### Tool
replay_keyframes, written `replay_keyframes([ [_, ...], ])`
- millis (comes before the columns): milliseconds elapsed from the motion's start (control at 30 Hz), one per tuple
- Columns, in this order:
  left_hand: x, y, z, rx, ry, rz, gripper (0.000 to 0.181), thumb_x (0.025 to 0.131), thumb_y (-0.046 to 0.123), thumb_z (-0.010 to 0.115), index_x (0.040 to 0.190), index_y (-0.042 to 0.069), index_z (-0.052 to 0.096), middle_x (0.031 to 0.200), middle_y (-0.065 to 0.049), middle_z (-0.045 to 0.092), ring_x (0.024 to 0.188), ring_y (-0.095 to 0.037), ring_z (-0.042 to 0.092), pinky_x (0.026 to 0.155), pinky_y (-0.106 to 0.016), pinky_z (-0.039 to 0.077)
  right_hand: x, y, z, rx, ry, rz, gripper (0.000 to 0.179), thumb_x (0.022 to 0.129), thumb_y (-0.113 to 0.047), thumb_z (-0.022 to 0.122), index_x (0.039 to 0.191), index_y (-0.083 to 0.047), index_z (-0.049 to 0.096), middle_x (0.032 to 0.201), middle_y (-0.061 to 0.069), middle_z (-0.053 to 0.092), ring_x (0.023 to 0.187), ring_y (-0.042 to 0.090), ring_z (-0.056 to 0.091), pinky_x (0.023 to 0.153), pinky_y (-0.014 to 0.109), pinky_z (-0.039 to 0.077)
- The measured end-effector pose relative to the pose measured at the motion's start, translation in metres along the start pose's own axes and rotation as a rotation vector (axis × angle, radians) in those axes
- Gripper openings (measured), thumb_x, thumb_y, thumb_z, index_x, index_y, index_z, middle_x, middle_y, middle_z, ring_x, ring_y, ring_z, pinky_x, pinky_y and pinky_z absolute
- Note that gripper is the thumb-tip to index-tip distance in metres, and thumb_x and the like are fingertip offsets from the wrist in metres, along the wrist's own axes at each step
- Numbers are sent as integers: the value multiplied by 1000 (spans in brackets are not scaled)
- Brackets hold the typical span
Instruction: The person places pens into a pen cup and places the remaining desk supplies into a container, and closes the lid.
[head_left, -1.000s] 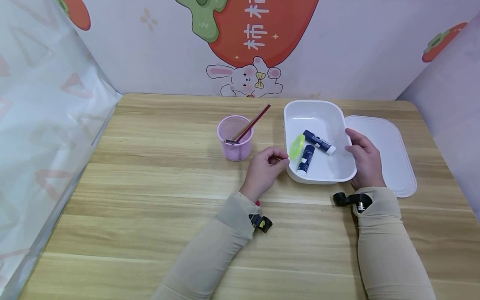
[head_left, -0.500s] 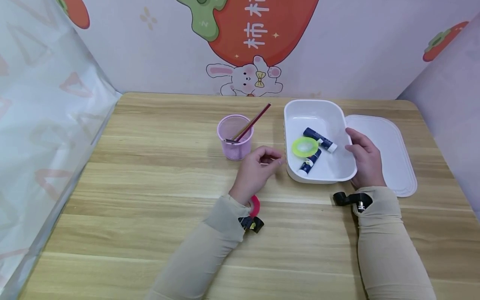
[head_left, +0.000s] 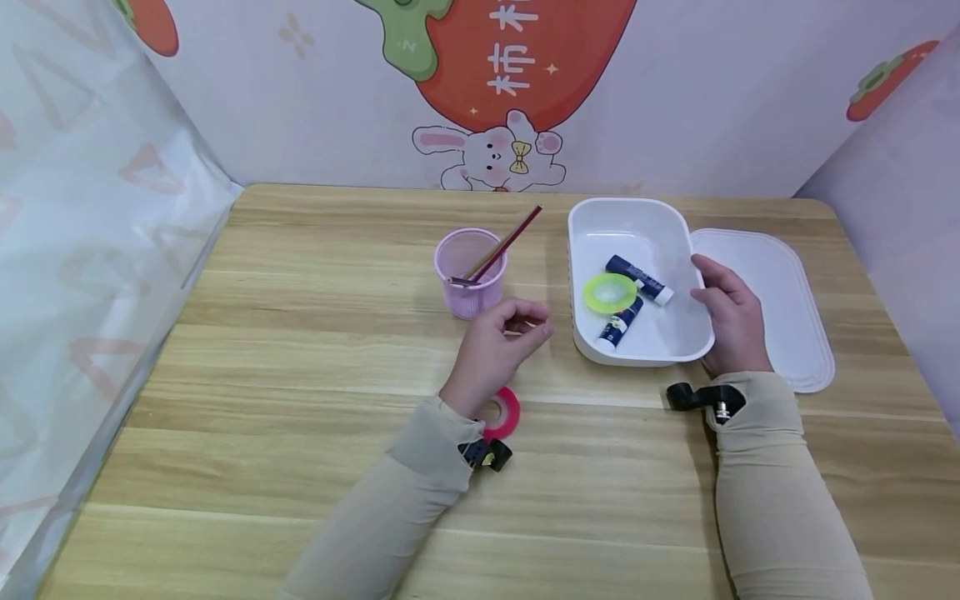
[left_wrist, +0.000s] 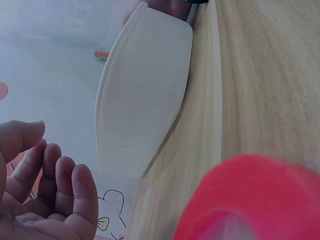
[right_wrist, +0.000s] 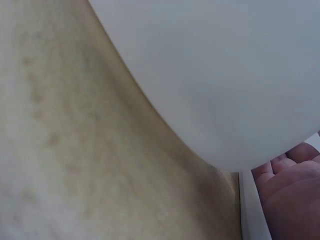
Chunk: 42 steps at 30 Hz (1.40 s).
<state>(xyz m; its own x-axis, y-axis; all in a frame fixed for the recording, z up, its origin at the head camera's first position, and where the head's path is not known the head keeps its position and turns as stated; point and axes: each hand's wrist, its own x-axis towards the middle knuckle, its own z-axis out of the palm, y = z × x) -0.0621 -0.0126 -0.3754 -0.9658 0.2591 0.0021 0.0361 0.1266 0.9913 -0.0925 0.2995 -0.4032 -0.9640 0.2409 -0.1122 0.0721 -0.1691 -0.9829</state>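
Observation:
My left hand (head_left: 495, 354) hovers left of the white plastic box (head_left: 667, 337), fingers loosely curled with nothing between them; the left wrist view shows the same bare fingers (left_wrist: 84, 197). At the box's right side my right hand (head_left: 731, 325) grips the wall, thumb near the rim and other fingers partly hidden. Inside the box lie a yellow-green tape roll (head_left: 590, 293) and two dark blue glue sticks with white ends, one glue stick (head_left: 633, 277) behind and another glue stick (head_left: 621, 325) partly under the tape. A red tape roll (head_left: 512, 410) lies on the table beside my left wrist.
A pink mesh cup (head_left: 472, 300) holding pencils (head_left: 517, 229) stands left of the box. The white lid (head_left: 787, 308) lies flat to the right, partly behind my right hand. A printed wall panel (head_left: 315, 108) borders the wooden table (head_left: 300, 375) at the back.
My left hand has let go of the yellow-green tape roll, which tipped flat onto the glue sticks, and has drawn back left, uncovering the red tape roll. My right hand stays in place.

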Motion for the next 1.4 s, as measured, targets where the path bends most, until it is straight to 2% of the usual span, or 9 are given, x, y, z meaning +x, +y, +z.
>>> replay_keyframes([
  [333, -6, 3, -4, 2, -12, -2, 17, 94, 15, 72, 110, 9, 73, 105, 0, 71, 97, -16, 63, 87, -29, 56, 0, 0, 0, -5, 2, 3, 47, 103, -3, 42, 147, -12, 51, 159, 6, 35, 148, 21, 30, 88, 17, 50],
  [467, -8, 1, -6, 6, -16, 4, 22, 94, 16, 72, 113, 7, 73, 108, -2, 71, 97, -16, 63, 88, -29, 55, 0, 0, 1, -4, 1, 0, 47, 103, -3, 42, 147, -12, 51, 159, 6, 35, 148, 21, 30, 88, 18, 50],
  [667, -13, -1, -11, 10, -28, -13, 28, 94, 17, 72, 119, 3, 71, 116, -9, 71, 97, -18, 61, 87, -29, 56, -1, -1, 0, -14, -3, 0, 46, 103, -4, 42, 148, -13, 51, 160, 4, 34, 149, 21, 28, 89, 19, 49],
  [967, -20, -2, -23, 57, -25, -44, 28, 93, 16, 73, 118, 5, 73, 113, -3, 71, 96, -18, 62, 88, -32, 55, 0, -1, 0, -9, -5, 4, 47, 103, -3, 42, 148, -12, 50, 160, 3, 33, 149, 20, 27, 89, 18, 49],
  [1200, -26, 0, -32, 110, -38, -66, 28, 93, 18, 73, 118, 6, 72, 108, 1, 71, 97, -18, 62, 89, -35, 54, 1, -1, 1, -2, 3, -6, 47, 102, -2, 42, 148, -10, 50, 160, 4, 35, 149, 19, 28, 99, 23, 46],
  [1400, -30, -3, -36, 118, -49, -81, 26, 93, 18, 73, 117, 7, 73, 108, 1, 73, 92, -20, 63, 83, -35, 55, -1, -1, 0, -17, 9, 10, 47, 102, -3, 41, 148, -13, 51, 160, 3, 34, 149, 20, 28, 94, 20, 48],
])
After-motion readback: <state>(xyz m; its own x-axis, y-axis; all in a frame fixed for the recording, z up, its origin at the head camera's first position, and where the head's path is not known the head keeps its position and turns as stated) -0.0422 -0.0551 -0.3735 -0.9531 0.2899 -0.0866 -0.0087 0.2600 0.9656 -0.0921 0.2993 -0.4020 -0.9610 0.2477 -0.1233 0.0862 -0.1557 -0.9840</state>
